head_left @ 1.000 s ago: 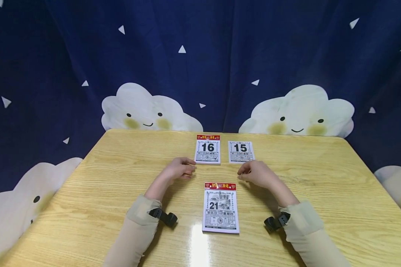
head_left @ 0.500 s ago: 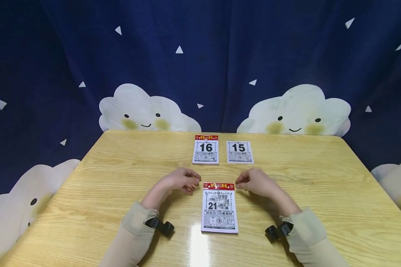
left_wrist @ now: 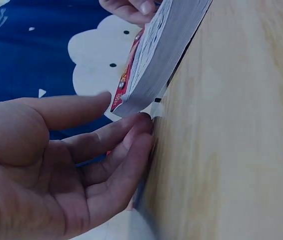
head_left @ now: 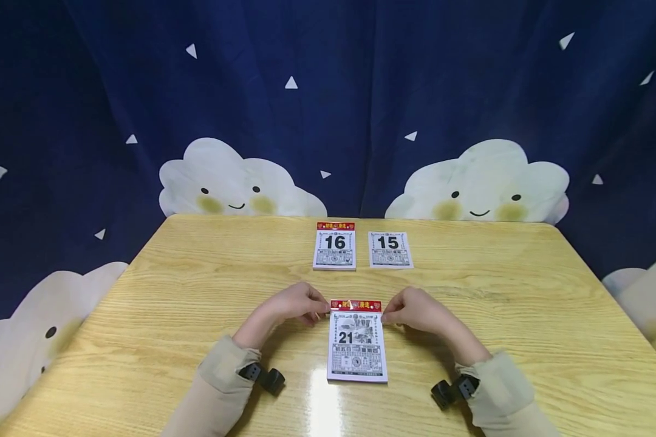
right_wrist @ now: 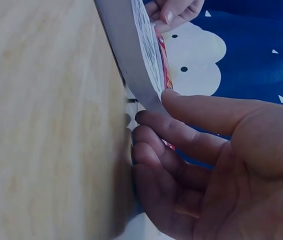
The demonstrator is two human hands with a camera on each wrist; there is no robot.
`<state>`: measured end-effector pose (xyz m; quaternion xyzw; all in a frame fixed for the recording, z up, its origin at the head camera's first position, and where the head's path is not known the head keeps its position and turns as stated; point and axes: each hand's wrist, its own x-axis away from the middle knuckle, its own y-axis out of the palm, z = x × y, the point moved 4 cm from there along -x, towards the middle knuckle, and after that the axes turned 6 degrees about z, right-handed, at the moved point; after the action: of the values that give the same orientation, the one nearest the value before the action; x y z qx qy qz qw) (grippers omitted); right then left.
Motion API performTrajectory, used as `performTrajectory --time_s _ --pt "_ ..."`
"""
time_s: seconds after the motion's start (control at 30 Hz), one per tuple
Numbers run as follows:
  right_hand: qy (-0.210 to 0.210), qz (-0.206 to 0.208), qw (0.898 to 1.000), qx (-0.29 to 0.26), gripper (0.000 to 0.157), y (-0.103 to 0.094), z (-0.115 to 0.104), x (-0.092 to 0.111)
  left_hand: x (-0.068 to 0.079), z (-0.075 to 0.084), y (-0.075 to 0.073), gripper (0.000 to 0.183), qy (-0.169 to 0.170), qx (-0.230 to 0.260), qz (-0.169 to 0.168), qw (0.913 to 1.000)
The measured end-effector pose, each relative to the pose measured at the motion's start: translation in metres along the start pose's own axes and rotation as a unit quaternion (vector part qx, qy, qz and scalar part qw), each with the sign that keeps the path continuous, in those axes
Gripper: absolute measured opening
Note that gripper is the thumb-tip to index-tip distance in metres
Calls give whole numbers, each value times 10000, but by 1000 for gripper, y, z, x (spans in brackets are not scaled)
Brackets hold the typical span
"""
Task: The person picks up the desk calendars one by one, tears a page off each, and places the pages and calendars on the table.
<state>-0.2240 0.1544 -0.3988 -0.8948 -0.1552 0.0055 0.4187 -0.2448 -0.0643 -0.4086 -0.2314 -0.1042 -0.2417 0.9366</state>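
A thick tear-off calendar showing 21, with a red header strip, lies face up on the wooden table between the hands. At its upper left corner is my left hand; in the left wrist view the thumb is just off the corner of the page block, and the bent fingers lie low by its side. My right hand pinches the upper right edge, thumb at the header and index fingertip low at the side, as the right wrist view shows. The calendar's underside is hidden.
Farther back lie a second tear-off calendar showing 16 and, to its right, a loose calendar page showing 15. The wooden table ends at a dark blue curtain with clouds and triangles.
Both hands have come back toward the person from beside the rear calendar and page, down to the upper corners of the near calendar. The calendars and the page stay in place.
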Motion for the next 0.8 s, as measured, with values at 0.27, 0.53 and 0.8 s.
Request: performTrajectory --time_s 0.27,0.53,0.8 --pt "264 99 9994 -197 11 5 0 1 0 -1 3 16 -59 126 408 9991" --pt "726 447 9948 -549 13 6 -1 -4 -5 -1 2 19 -76 1047 865 9907" --pt "829 563 9789 -1779 18 12 1 -15 -9 3 -1 22 136 1548 1332 9788"
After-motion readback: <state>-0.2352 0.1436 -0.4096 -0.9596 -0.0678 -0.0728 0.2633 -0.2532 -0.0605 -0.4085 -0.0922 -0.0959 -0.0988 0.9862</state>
